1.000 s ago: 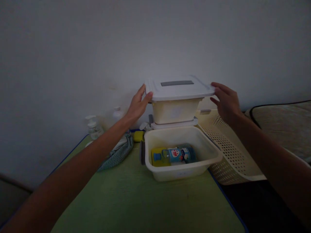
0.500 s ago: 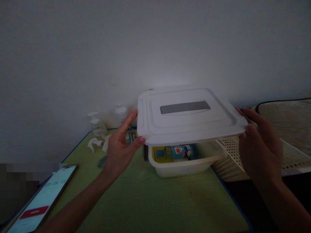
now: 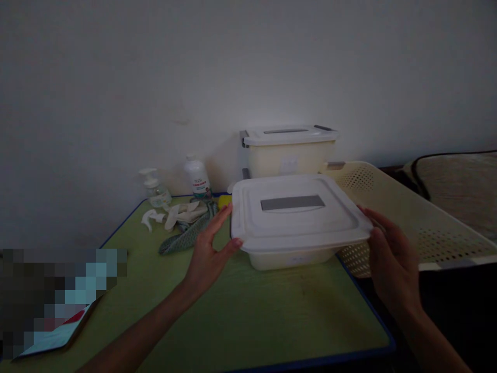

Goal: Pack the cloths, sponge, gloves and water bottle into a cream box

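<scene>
A white lid (image 3: pixel 295 215) with a grey strip lies on top of a cream plastic box (image 3: pixel 291 257) on the green table (image 3: pixel 240 311). My left hand (image 3: pixel 209 254) grips the lid's left edge, thumb under the rim and fingers along the side. My right hand (image 3: pixel 390 256) holds the lid's right edge with curled fingers. The box's contents are hidden under the lid. A second lidded cream box (image 3: pixel 289 150) stands behind it against the wall.
A perforated cream basket (image 3: pixel 407 217) sits to the right, past the table's blue edge. At the back left are a pump bottle (image 3: pixel 153 189), a white bottle (image 3: pixel 196 177), white spray nozzles (image 3: pixel 153 218), a teal cloth (image 3: pixel 186 238) and something yellow (image 3: pixel 224 201). A phone (image 3: pixel 54 331) lies front left.
The lid, held in both hands above the front box, has come down onto that box and covers the bottle inside. The view tilted down, showing the rear box again.
</scene>
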The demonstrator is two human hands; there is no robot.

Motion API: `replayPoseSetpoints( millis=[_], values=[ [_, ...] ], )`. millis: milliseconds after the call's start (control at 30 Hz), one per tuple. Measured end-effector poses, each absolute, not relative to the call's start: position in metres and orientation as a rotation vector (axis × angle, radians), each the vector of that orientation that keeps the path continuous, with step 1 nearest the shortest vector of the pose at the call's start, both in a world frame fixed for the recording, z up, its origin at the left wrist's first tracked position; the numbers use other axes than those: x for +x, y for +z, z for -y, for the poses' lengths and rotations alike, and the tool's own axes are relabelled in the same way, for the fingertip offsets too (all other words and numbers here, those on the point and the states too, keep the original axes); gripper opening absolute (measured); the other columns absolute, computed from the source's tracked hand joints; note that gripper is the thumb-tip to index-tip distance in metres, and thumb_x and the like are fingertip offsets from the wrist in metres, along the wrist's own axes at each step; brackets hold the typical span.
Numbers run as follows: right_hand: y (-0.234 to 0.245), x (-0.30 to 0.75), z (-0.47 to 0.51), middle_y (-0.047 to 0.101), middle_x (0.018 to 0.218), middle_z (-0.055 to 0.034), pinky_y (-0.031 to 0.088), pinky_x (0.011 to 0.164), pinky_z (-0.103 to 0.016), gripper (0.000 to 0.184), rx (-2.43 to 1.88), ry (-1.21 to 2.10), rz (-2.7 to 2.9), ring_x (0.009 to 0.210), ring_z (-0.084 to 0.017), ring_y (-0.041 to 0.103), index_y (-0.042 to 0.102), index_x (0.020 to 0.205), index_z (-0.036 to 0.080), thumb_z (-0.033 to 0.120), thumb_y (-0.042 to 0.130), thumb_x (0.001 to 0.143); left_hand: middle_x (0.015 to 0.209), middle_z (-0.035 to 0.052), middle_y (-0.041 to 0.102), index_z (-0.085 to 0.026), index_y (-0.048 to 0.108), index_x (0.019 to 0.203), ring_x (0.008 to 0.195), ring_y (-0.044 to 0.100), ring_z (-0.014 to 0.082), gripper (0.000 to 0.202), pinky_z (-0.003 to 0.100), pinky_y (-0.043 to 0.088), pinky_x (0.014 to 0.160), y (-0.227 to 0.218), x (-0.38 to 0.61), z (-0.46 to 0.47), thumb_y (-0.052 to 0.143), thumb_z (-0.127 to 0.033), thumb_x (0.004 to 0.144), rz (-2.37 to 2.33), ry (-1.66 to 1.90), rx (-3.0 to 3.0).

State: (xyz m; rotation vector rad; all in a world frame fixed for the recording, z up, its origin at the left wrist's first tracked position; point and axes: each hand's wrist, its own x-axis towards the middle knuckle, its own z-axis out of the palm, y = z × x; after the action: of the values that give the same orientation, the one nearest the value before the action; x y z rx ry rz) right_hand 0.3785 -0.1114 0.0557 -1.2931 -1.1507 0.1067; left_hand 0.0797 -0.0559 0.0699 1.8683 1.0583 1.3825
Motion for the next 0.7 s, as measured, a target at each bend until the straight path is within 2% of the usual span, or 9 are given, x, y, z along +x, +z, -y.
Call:
replayPoseSetpoints(
  millis=[100,300,700],
  values=[
    [0.050,0.379,0.111,0.060,0.123,-0.0012,0.035,0.103,-0.045,0.033,-1.261,0.195,1.134,0.116,-0.022,0.052,0.060,0.115,0.034,0.043,0.053,0.085,0.137,0.0096,0.048,-0.019,0.052,0.127,0.131,0.038,0.0257,0.060,0.045,0.026,0.111,0.066,0.081,0.055,0.062,-0.049,0.076,-1.078,1.361,1.886],
    [0.048,0.376,0.110,0.063,0.118,-0.0010,0.038,0.099,-0.041,0.030,-1.314,0.097,1.130,0.112,-0.020,0.055,0.064,0.109,0.031,0.044,0.052,0.085,0.135,0.0123,0.050,-0.017,0.061,0.116,0.130,0.040,0.0243,0.049,0.046,0.028,0.110,0.056,0.083,0.051,0.060,-0.048,0.078,-1.068,1.334,1.922],
    [0.046,0.379,0.108,0.065,0.116,-0.0021,0.042,0.096,-0.041,0.030,-1.322,-0.041,1.194,0.109,-0.021,0.057,0.064,0.108,0.028,0.041,0.048,0.087,0.131,0.0093,0.052,-0.024,0.062,0.112,0.124,0.046,0.0230,0.038,0.044,0.034,0.106,0.049,0.081,0.051,0.062,-0.042,0.079,-1.037,1.362,1.992]
  ],
)
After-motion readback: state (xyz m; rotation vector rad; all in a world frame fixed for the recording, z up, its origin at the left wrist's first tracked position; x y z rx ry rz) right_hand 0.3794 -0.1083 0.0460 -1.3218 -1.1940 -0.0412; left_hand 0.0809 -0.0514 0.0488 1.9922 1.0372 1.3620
